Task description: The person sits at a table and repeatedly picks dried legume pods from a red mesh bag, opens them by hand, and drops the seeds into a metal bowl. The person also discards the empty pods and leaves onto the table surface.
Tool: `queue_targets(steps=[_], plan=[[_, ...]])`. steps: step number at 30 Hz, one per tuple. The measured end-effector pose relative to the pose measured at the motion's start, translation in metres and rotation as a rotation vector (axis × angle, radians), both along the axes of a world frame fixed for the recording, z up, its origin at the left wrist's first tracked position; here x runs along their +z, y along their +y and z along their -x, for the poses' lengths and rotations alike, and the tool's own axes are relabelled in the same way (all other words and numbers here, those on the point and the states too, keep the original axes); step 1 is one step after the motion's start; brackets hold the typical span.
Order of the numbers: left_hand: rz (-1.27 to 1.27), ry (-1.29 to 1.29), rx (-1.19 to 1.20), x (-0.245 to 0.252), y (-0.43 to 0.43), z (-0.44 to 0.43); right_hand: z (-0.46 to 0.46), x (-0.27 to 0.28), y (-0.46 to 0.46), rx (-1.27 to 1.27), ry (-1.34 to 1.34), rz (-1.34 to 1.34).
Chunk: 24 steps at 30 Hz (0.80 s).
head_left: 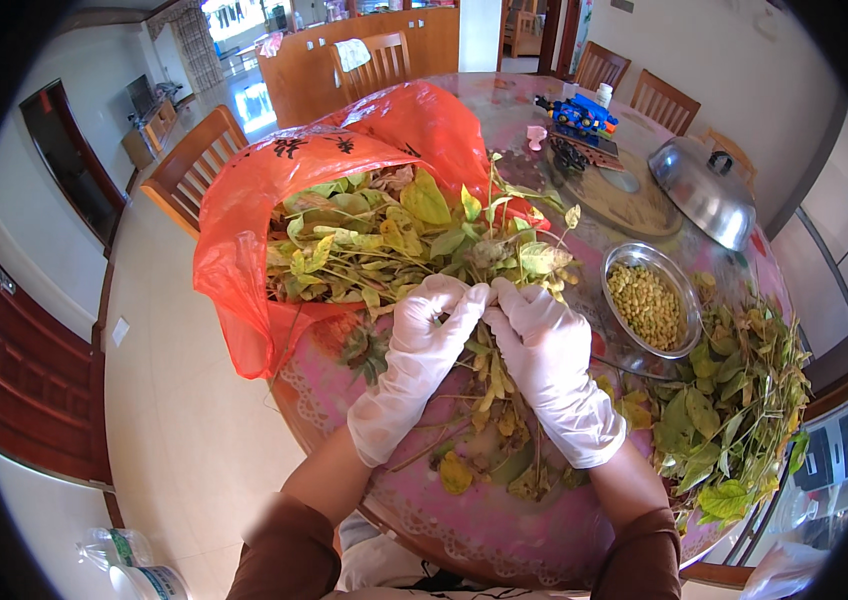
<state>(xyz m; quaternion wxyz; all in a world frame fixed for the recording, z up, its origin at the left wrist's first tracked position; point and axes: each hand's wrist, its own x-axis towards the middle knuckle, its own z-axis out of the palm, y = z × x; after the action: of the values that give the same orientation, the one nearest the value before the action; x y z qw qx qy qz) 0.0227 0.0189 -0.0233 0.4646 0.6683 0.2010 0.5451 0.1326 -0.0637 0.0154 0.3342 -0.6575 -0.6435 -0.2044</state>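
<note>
White gloves cover both hands, which meet fingertip to fingertip over the near side of the table. My left hand [428,352] and my right hand [548,360] pinch at a soybean plant; the spot between the fingertips is mostly hidden. Pods and stems of this plant [495,375] hang below the hands. Just beyond them, leafy soybean plants [371,232] fill an opened red plastic bag [233,262]. To the right of my right hand, a round metal bowl [608,259] holds many shelled beans [645,304].
A pile of leafy stalks [731,405] lies at the table's right edge. Loose yellow leaves [456,472] are scattered on the floral tablecloth [484,536]. Farther back are a metal dome lid [701,191], a round wooden board [619,199] and a blue toy [581,112]. Wooden chairs surround the table.
</note>
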Motion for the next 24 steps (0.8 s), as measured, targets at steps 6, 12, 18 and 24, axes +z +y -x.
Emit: queue_targets(steps=[6, 12, 18, 24], plan=[[-0.156, 0.044, 0.054, -0.001, -0.001, 0.001, -0.01, 0.009, -0.006, 0.191, 0.455, 0.14], [0.108, -0.246, -0.136, -0.013, 0.003, -0.009, -0.016, -0.001, 0.0, 0.216, 0.462, 0.042], [-0.022, 0.022, -0.119, -0.018, 0.012, -0.003, -0.022, -0.014, 0.004, 0.282, 0.565, 0.065], [-0.066, 0.174, -0.103, -0.016, 0.011, 0.001, -0.024, -0.013, 0.006, 0.353, 0.628, 0.084]])
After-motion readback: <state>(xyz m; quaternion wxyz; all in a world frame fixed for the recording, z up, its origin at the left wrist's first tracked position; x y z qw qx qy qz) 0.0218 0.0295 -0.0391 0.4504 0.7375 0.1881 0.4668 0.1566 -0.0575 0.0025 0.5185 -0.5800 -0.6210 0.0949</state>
